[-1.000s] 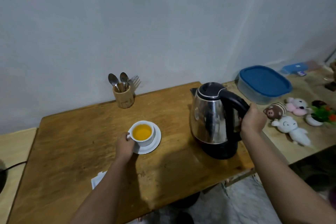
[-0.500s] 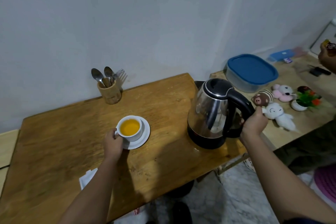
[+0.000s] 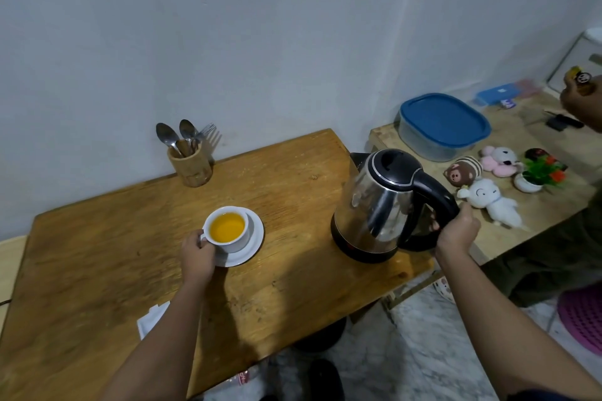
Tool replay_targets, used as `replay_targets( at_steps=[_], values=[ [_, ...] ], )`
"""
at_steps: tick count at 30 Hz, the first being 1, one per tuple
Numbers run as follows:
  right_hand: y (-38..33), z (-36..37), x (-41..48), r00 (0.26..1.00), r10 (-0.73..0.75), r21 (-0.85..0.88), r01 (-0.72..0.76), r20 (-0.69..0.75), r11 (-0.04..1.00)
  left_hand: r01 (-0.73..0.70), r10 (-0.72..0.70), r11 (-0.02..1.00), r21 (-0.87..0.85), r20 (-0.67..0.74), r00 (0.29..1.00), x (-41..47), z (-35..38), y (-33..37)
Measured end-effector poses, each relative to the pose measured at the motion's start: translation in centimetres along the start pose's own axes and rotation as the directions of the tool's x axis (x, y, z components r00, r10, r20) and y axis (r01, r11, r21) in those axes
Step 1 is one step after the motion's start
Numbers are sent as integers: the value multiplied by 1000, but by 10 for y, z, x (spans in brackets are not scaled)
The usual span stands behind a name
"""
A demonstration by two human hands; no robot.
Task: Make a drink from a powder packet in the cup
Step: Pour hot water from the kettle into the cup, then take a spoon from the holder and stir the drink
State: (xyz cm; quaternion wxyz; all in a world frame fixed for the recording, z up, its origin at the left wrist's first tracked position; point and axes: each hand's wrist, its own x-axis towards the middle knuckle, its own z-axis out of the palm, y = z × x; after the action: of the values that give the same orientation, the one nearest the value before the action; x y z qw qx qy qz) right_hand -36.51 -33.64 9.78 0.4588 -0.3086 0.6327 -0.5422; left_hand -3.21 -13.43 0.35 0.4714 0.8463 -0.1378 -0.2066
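A white cup (image 3: 239, 239) filled with orange liquid stands on a white saucer (image 3: 252, 246) in the middle of the wooden table (image 3: 97, 254). My left hand (image 3: 197, 255) grips the cup at its handle side. A steel electric kettle (image 3: 374, 205) with a black lid and handle stands upright near the table's right edge. My right hand (image 3: 457, 229) is closed around the kettle's black handle. A white packet (image 3: 151, 319) lies near the front edge, partly hidden by my left forearm.
A wooden holder (image 3: 190, 164) with spoons and a fork stands at the back by the wall. On a lower table to the right are a blue-lidded box (image 3: 443, 124), plush toys (image 3: 488, 202) and a small plant (image 3: 539, 174). Another person's hand (image 3: 581, 101) shows at far right.
The view has shifted to the right. The kettle was tilted and raised a little, and now stands on the table nearer the right edge. My left hand has stayed on the cup.
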Motion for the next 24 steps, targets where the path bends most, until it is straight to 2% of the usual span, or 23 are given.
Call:
replay_targets(
  at_steps=[4, 9, 15, 24],
  values=[
    [-1, -5, 1, 997, -48, -77, 53, 64, 996, 9, -9, 1000, -6, -5, 1000, -1, 2, 0],
    [-3, -10, -2, 981, -155, -181, 175, 116, 968, 109, -109, 994, -11, -15, 994, 3, 4, 4],
    [-14, -9, -7, 938, -259, -255, 315, 230, 914, 154, -154, 988, 0, 9, 988, 3, 2, 8],
    [-75, 28, 8, 830, -361, -497, 547, 425, 673, 138, -139, 990, 24, 59, 989, -1, -3, 15]
  ],
)
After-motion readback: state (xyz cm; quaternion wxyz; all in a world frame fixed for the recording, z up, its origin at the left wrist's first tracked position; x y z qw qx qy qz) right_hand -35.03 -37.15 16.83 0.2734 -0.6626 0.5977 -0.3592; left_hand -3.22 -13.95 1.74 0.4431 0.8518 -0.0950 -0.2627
